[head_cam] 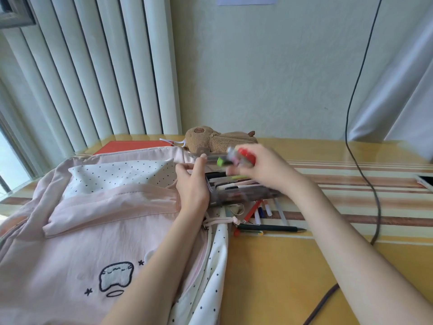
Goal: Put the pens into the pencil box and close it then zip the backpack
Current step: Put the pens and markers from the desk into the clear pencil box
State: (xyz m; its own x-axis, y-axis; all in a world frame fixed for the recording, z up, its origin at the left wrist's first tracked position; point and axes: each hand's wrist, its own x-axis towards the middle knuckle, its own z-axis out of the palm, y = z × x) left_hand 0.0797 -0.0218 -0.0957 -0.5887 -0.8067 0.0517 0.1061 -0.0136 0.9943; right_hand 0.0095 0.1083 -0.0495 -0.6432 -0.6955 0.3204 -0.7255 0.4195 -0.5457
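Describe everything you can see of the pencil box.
The pencil box is a see-through, smoky plastic case, lying open on the table beside the pink backpack. Several pens lie lengthwise inside it. The left hand touches its left end with fairly straight fingers, and the right hand hovers above it holding a bunch of pens, blurred. More pens lie loose on the table just in front.

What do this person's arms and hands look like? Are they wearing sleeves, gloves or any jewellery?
Both arms are bare as far as the picture shows: no sleeves reach the forearms. The left hand has no glove, ring, watch or bracelet that can be seen, and its nails look short and unpainted. The right hand is also ungloved, with a bare wrist; it is blurred, so small details such as rings cannot be told.
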